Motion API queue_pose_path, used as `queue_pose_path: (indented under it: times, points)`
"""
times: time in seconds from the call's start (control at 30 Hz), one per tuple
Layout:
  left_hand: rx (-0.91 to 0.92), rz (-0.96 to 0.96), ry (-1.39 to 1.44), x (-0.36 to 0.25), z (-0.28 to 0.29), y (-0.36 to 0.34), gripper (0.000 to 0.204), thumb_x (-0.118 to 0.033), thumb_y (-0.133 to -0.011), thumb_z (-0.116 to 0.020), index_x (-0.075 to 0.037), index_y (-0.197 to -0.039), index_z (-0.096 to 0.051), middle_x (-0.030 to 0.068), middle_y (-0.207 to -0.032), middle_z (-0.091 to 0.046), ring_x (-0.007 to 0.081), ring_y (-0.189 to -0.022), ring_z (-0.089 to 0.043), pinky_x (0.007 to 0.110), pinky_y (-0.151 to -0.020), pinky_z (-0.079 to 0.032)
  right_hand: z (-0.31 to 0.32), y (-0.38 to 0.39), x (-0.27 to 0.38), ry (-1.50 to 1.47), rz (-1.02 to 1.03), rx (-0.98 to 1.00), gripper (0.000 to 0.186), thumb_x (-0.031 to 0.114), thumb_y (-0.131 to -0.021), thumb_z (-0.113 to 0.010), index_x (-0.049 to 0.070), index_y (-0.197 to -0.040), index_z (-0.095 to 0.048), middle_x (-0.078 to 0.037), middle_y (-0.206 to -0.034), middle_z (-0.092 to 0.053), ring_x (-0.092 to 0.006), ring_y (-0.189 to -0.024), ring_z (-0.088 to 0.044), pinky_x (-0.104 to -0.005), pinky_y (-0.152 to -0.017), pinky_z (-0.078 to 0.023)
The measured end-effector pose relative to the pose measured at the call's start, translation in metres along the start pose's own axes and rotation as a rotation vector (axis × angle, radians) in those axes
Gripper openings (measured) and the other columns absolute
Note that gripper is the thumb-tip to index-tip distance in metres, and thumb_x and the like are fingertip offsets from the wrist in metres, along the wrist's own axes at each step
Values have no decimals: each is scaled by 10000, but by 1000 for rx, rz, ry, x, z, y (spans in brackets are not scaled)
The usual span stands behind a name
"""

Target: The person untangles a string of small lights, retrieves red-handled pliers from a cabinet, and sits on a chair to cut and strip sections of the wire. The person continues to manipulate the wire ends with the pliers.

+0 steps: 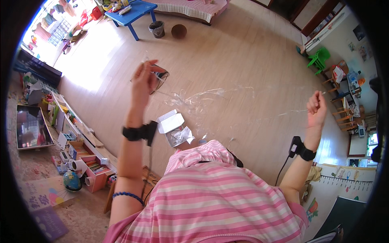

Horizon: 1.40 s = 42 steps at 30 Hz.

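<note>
Both my arms are stretched wide apart over the floor. My left hand (144,79) is raised at the left with its fingers pinched together, and thin clear wisps show at the fingertips. Out at the right, my right hand (317,107) is closed with curled fingers. A small white tip sticks out of it, and a thin clear line leads from it toward the middle. Between the hands spreads a tangled clear strand (194,98), which looks like fine string lights. Below it lies an open white box (171,122) with crumpled white wrapping (184,135) inside.
Behind my left hand is a dark flat object with a black cable (163,76). A blue table (131,14), a waste bin (157,30) and a brown round object (178,31) stand farther off. Shelves with a globe (72,180) line the left; green chairs (320,58) are at right.
</note>
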<state>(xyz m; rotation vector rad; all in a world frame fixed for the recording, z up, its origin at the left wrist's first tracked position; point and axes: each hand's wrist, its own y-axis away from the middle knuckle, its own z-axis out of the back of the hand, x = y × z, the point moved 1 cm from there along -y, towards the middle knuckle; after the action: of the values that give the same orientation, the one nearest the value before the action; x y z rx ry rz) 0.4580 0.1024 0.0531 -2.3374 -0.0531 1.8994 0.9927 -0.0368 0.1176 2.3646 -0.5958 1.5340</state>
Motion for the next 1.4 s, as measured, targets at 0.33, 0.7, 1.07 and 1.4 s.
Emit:
queue_pose_path:
  times: [0.33,0.7,1.07,1.4]
  points:
    - [-80,51,-455,-35,253,-44,334,-251,-1007,-425,-70,-1261,-546,-10,-773,-491,31,-498,-266,184,-436,-240,100,-53,59,92,-133,-8,225,221,-1004,-448,32,-1023,-568,65,-593,-230,-25,-445,-170,-207,-386,-140]
    - [-509,21,-314,-125,374,-15,380,-66,-962,-428,-74,-1340,-465,68,-1291,-530,54,-500,-330,160,-442,-293,183,-93,131,293,-4,-140,270,246,-1001,-466,31,-1133,-564,53,-591,-254,-33,-447,-175,-211,-390,-161]
    - [-642,21,-435,-168,506,25,371,-151,-965,-469,-118,-1332,-509,-44,-909,-553,28,-504,-306,159,-443,-260,307,-90,204,360,207,-309,303,218,-1007,-450,37,-1222,-564,58,-592,-223,-42,-470,-181,-209,-422,-173]
    - [-477,-84,-734,-242,524,11,398,-146,-958,-449,-106,-1351,-495,-32,-854,-549,42,-505,-298,182,-463,-311,278,-68,235,683,102,-243,361,224,-1024,-383,58,-1321,-503,68,-594,-256,-21,-448,-193,-178,-398,-181]
